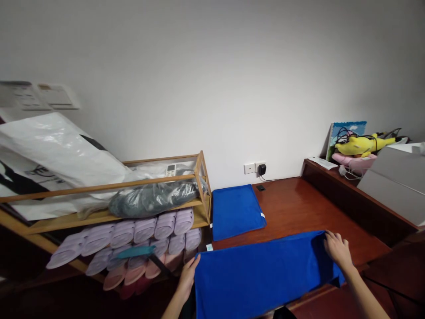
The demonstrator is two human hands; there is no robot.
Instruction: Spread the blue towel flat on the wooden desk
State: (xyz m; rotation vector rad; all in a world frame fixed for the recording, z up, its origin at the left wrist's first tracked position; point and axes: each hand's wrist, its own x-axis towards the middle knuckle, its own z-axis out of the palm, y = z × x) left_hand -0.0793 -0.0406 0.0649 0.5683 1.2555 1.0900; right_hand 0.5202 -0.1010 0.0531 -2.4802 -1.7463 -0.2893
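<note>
1. Holding the blue towel by its two ends, I keep it stretched flat over the wooden table.
2. My left hand has its fingers closed on the near-left edge.
3. My right hand pinches the far-right corner, so the cloth stays taut.
4. A folded blue towel lies apart by the shoe rack.

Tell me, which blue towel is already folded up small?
The folded blue towel lying by the wall outlet, beside the wooden rack. The other blue towel is spread wide, with the left hand and right hand at its ends.
</note>
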